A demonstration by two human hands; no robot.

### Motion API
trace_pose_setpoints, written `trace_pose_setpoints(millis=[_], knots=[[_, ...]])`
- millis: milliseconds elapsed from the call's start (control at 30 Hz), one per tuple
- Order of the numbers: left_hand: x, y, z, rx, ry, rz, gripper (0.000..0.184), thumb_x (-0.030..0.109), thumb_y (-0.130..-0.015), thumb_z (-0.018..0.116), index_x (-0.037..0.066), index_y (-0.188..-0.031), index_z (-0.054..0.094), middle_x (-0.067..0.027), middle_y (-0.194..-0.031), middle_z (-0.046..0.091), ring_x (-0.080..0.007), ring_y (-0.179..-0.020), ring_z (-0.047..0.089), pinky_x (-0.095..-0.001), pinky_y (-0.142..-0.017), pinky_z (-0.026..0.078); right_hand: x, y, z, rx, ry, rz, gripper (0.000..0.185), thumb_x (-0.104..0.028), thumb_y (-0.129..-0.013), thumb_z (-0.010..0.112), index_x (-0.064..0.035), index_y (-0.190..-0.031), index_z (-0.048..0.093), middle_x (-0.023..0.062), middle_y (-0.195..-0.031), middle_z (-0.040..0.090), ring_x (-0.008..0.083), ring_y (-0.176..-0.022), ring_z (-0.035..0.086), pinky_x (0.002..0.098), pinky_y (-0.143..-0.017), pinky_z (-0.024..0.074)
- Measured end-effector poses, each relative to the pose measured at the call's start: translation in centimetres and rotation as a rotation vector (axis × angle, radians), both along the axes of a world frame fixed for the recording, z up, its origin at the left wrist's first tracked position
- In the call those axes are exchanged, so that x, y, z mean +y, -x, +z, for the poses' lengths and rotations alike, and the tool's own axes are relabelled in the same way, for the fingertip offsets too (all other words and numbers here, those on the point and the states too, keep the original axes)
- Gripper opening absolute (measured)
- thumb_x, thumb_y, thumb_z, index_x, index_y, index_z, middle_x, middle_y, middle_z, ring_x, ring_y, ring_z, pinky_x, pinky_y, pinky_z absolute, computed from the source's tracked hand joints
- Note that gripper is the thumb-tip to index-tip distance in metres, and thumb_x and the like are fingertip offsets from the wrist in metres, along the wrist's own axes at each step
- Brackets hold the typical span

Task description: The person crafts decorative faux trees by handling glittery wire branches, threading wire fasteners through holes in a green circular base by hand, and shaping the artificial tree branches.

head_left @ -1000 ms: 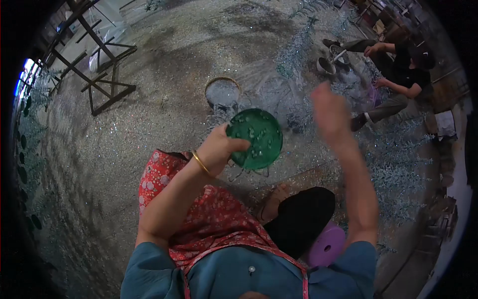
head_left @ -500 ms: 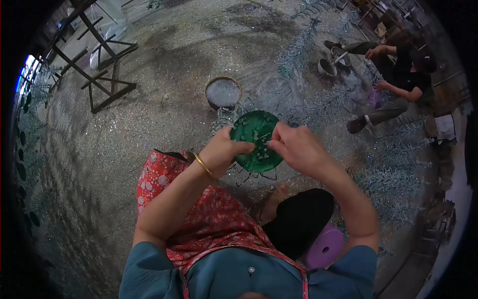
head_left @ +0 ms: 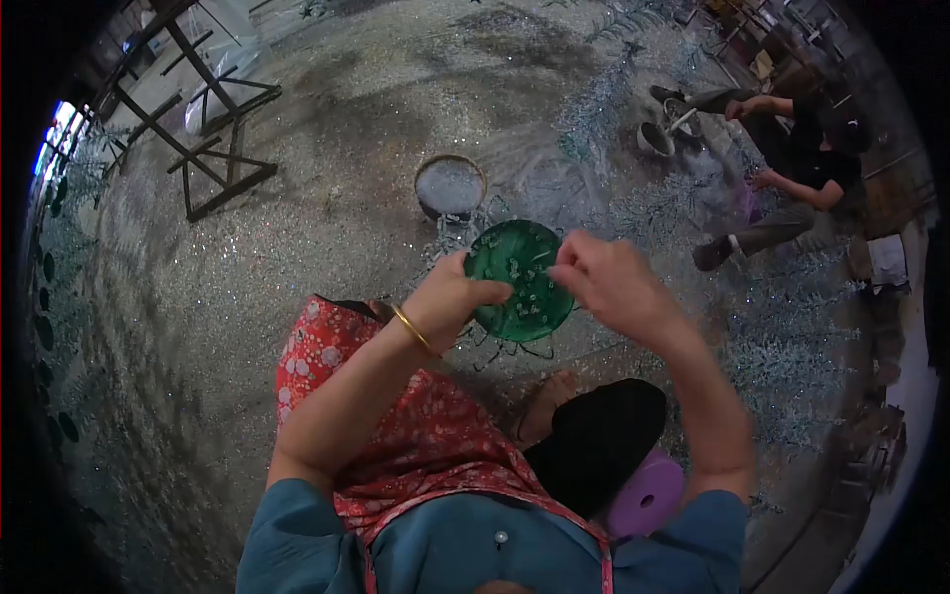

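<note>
A round green disc (head_left: pixel 524 307) with several small clear bits on its face is held at its left edge by my left hand (head_left: pixel 447 297), the thumb lying on top. At the disc's right edge is my right hand (head_left: pixel 602 282), its thumb and fingertips pinched together; what is between them is too small to make out. Thin wiry, frosted sprigs show around and below the disc. Just beyond it stands a round, gold-rimmed container (head_left: pixel 450 186) of whitish glitter.
Metal frames (head_left: pixel 233 178) stand at the upper left. Another person (head_left: pixel 826 173) sits at the upper right near a white bucket (head_left: pixel 655 139). Frosted branches (head_left: pixel 792 346) lie on the right. A purple disc (head_left: pixel 645 495) is beside my leg.
My right hand came in from the right to the disc's edge, then drew slightly back from its face. My left hand still holds the disc, now a little farther right.
</note>
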State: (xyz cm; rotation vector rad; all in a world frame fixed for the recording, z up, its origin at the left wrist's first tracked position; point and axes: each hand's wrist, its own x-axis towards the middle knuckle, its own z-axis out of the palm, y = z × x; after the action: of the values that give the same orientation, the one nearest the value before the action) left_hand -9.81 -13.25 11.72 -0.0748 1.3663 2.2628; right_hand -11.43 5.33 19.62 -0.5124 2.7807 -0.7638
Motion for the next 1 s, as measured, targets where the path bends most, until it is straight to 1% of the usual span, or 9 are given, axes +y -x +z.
trace_pose_setpoints(millis=[67, 167, 400, 467, 500, 600, 667, 867, 1000], knots=[[-0.1, 0.1, 0.4, -0.002, 0.026, -0.058, 0.029, -0.001, -0.065, 0.058, 0.000, -0.094, 0.053, -0.0029, -0.081, 0.058, -0.0104, -0.069, 0.056, -0.0234, -0.062, 0.045, -1.1, -0.5, -0.8, -0.025, -0.016, 0.098, 0.022, -0.022, -0.077, 0.056, -0.0012, -0.078, 0.049, 0.0175, -0.066, 0.057, 0.0368, -0.066, 0.055, 0.0437, -0.058, 0.0420], [0.1, 0.0, 0.0, -0.001, 0.033, -0.076, 0.025, -0.001, -0.065, 0.058, 0.000, -0.090, 0.054, -0.0018, -0.078, 0.058, -0.0096, -0.066, 0.055, -0.0230, -0.061, 0.044, -1.3, -0.5, -1.6, 0.009, -0.114, 0.116, 0.022, -0.022, -0.076, 0.057, -0.0018, -0.076, 0.049, 0.0177, -0.064, 0.056, 0.0365, -0.065, 0.055, 0.0445, -0.057, 0.0421], [0.2, 0.1, -0.2, 0.038, 0.085, -0.110, 0.026, -0.001, -0.066, 0.057, 0.000, -0.091, 0.053, -0.0026, -0.079, 0.058, -0.0099, -0.067, 0.055, -0.0228, -0.060, 0.045, -0.5, 1.2, -2.1, 0.077, -0.135, 0.093, 0.020, -0.021, -0.076, 0.057, -0.0023, -0.077, 0.050, 0.0180, -0.064, 0.056, 0.0360, -0.065, 0.056, 0.0439, -0.057, 0.0425], [0.2, 0.1, 0.7, 0.012, 0.028, -0.075, 0.026, -0.001, -0.066, 0.057, 0.000, -0.092, 0.053, -0.0030, -0.080, 0.058, -0.0102, -0.068, 0.055, -0.0231, -0.061, 0.045, 0.4, 2.0, -1.8, 0.182, -0.147, -0.017, 0.019, -0.020, -0.076, 0.057, -0.0021, -0.077, 0.050, 0.0176, -0.065, 0.057, 0.0356, -0.065, 0.056, 0.0432, -0.057, 0.0426], [0.3, 0.4, 0.9, 0.020, 0.024, -0.068, 0.026, -0.001, -0.066, 0.057, 0.000, -0.092, 0.053, -0.0030, -0.080, 0.058, -0.0102, -0.068, 0.055, -0.0231, -0.061, 0.045, 0.3, 2.3, -1.3, 0.191, -0.151, -0.009, 0.019, -0.020, -0.076, 0.057, -0.0021, -0.077, 0.050, 0.0176, -0.065, 0.057, 0.0356, -0.065, 0.056, 0.0432, -0.057, 0.0426], [0.2, 0.2, 0.7, -0.016, 0.005, -0.030, 0.024, -0.004, -0.066, 0.054, 0.000, -0.090, 0.054, -0.0025, -0.076, 0.057, -0.0105, -0.065, 0.055, -0.0244, -0.060, 0.045, -0.2, 1.5, -0.6, 0.102, -0.096, -0.028, 0.019, -0.020, -0.076, 0.057, -0.0019, -0.077, 0.051, 0.0174, -0.066, 0.057, 0.0350, -0.065, 0.056, 0.0424, -0.057, 0.0427], [0.4, 0.0, -0.1, -0.005, 0.003, -0.053, 0.025, -0.001, -0.066, 0.057, 0.000, -0.091, 0.054, -0.0026, -0.078, 0.058, -0.0104, -0.067, 0.055, -0.0233, -0.060, 0.045, -0.5, 0.6, -0.9, 0.002, -0.010, 0.102, 0.019, -0.020, -0.076, 0.057, -0.0017, -0.077, 0.052, 0.0176, -0.066, 0.057, 0.0347, -0.066, 0.056, 0.0424, -0.058, 0.0426], [0.6, 0.0, -0.4, -0.006, 0.069, -0.053, 0.023, -0.002, -0.066, 0.057, 0.000, -0.089, 0.055, -0.0018, -0.077, 0.058, -0.0090, -0.065, 0.054, -0.0227, -0.059, 0.044, -1.4, 1.1, -2.2, 0.007, -0.147, 0.043, 0.019, -0.021, -0.077, 0.056, -0.0018, -0.077, 0.052, 0.0174, -0.068, 0.057, 0.0353, -0.067, 0.056, 0.0425, -0.059, 0.0431], [0.6, 0.1, -0.6, -0.005, 0.048, -0.096, 0.023, -0.002, -0.066, 0.058, 0.000, -0.089, 0.055, -0.0019, -0.077, 0.058, -0.0091, -0.066, 0.054, -0.0226, -0.059, 0.044, 0.0, 2.1, -2.1, 0.067, -0.144, -0.055, 0.020, -0.021, -0.077, 0.056, -0.0018, -0.077, 0.052, 0.0175, -0.069, 0.058, 0.0353, -0.068, 0.056, 0.0424, -0.059, 0.0432]])
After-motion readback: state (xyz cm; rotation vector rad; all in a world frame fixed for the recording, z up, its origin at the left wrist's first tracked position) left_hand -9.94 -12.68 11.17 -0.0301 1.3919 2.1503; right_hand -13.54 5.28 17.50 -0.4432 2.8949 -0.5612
